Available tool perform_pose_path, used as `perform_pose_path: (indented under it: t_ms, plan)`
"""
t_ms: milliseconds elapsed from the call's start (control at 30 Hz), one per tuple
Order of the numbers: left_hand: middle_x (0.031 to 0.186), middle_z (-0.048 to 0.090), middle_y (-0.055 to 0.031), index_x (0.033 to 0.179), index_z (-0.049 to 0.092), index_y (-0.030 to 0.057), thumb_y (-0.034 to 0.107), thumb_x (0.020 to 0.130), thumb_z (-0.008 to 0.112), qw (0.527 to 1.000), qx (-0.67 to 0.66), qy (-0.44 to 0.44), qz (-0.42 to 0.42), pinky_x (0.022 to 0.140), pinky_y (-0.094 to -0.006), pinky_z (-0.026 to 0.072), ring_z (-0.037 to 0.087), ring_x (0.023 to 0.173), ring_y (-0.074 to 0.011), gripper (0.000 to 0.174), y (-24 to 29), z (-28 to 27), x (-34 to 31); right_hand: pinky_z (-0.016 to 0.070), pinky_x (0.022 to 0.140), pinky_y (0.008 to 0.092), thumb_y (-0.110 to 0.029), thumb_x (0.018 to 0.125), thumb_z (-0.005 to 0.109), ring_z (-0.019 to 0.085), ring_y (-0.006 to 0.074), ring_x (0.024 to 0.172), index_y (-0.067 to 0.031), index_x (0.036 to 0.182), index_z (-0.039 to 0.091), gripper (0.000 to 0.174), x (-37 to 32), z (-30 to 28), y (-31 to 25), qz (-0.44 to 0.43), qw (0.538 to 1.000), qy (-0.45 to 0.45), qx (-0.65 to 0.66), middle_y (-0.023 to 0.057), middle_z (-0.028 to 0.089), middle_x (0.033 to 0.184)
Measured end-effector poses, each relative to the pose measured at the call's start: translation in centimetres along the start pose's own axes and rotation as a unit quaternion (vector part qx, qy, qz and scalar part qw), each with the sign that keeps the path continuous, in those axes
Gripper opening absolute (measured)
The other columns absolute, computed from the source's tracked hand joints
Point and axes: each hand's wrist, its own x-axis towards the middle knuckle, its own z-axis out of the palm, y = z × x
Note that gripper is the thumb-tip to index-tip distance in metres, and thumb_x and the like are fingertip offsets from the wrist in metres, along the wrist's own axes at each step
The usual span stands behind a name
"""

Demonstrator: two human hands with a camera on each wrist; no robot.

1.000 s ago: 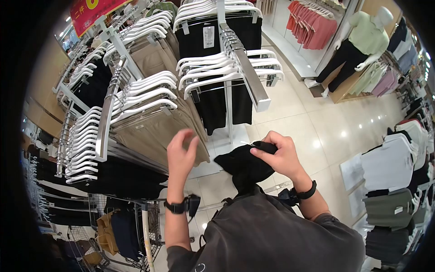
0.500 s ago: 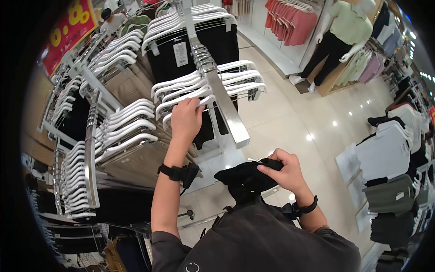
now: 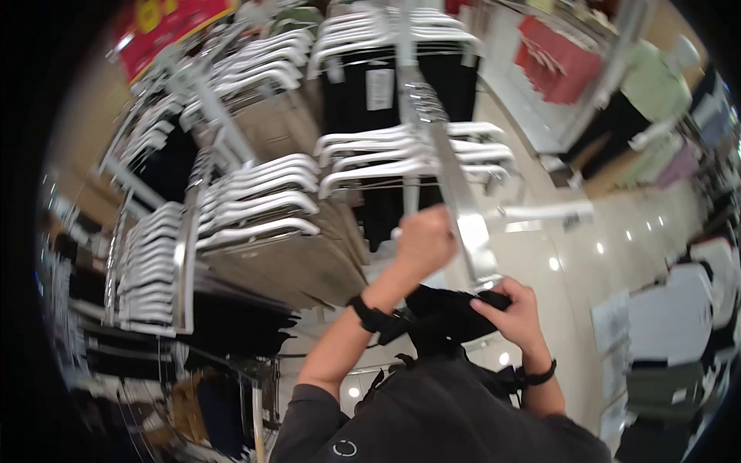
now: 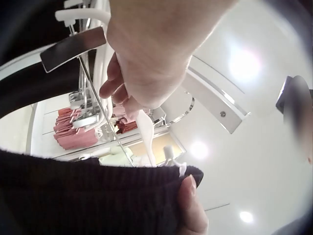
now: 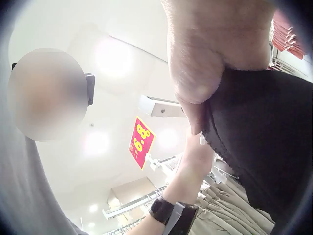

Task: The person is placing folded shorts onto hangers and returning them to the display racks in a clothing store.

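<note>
My left hand (image 3: 427,243) grips a white clip hanger (image 3: 549,211) in front of the end of the metal rail (image 3: 463,208). One hanger arm sticks out to the right, blurred; the left wrist view shows its metal hook (image 4: 190,108) free of the rail. Lower and to the right, my right hand (image 3: 513,312) pinches the edge of a black garment (image 3: 440,316), thumb on top. That garment has a ribbed edge with a small white tag (image 4: 182,169) and hangs close in front of my body. The right wrist view shows its dark cloth below my hand.
White hangers (image 3: 378,166) with black garments hang along the same rail. Beige trousers (image 3: 301,266) hang on the rack to the left. A wire cart (image 3: 262,393) stands at lower left. Folded and hung tops (image 3: 671,316) line the right side, and a mannequin (image 3: 641,92) stands farther back.
My left hand took hold of the front hanger on the rail and has brought it off, toward me and to the right. My right hand keeps its pinch on the black garment.
</note>
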Motion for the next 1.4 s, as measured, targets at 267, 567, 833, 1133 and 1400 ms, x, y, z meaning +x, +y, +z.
perform_pose_path:
  t_ms: [267, 567, 833, 1133, 1400]
  plan:
    - [0.076, 0.062, -0.0085, 0.092, 0.072, 0.0114, 0.028, 0.083, 0.067, 0.985, 0.011, -0.042, -0.169, 0.059, -0.0421, 0.048, 0.062, 0.07, -0.0307, 0.019, -2.5, -2.4, -14.5, 0.0424, 0.053, 0.0249, -0.009, 0.066, 0.084, 0.052, 0.0077, 0.057, 0.0029, 0.072, 0.06, 0.028, -2.1, 1.0, 1.9, -0.001, 0.992, -0.126, -0.02, 0.0052, 0.06, 0.059]
    - [0.083, 0.068, -0.0078, 0.098, 0.073, 0.008, 0.026, 0.084, 0.069, 0.92, -0.007, 0.105, -0.377, 0.062, -0.0376, 0.0491, 0.064, 0.072, -0.0279, 0.023, 1.9, -12.4, -34.7, 0.0357, 0.053, 0.0258, -0.002, 0.074, 0.074, 0.043, 0.0091, 0.058, -0.0001, 0.07, 0.05, 0.025, -1.1, 6.7, 1.0, -0.115, 0.974, -0.182, -0.07, 0.0006, 0.049, 0.062]
    - [0.08, 0.068, -0.0092, 0.095, 0.072, 0.0021, 0.013, 0.082, 0.073, 0.874, -0.042, 0.256, -0.41, 0.061, -0.03, 0.0483, 0.063, 0.068, -0.0208, 0.017, 8.1, -15.3, -38.0, 0.0442, 0.062, 0.0239, 0.006, 0.071, 0.07, 0.052, 0.012, 0.07, -0.0003, 0.117, 0.057, 0.048, -3.1, 11.3, -4.3, -0.09, 0.969, -0.225, 0.041, 0.0065, 0.054, 0.092]
    - [0.08, 0.067, -0.0074, 0.096, 0.071, -0.0024, 0.008, 0.084, 0.073, 0.855, -0.158, 0.272, -0.412, 0.061, -0.027, 0.049, 0.065, 0.068, -0.0147, 0.017, 9.9, -14.2, -40.6, 0.0447, 0.066, 0.0217, -0.002, 0.075, 0.07, 0.055, 0.0079, 0.069, 0.0075, 0.115, 0.063, 0.041, -3.3, 12.1, -2.3, -0.024, 0.924, -0.326, 0.198, 0.0037, 0.064, 0.087]
    - [0.08, 0.066, -0.0062, 0.1, 0.07, -0.0034, 0.011, 0.087, 0.07, 0.833, -0.243, 0.253, -0.429, 0.058, -0.0245, 0.0465, 0.063, 0.065, -0.0105, 0.019, 9.8, -13.6, -39.5, 0.0326, 0.054, 0.0204, -0.001, 0.082, 0.07, 0.045, 0.0039, 0.059, 0.0079, 0.085, 0.066, 0.01, -5.0, 13.0, -3.6, -0.037, 0.949, -0.257, 0.18, -0.0032, 0.053, 0.065]
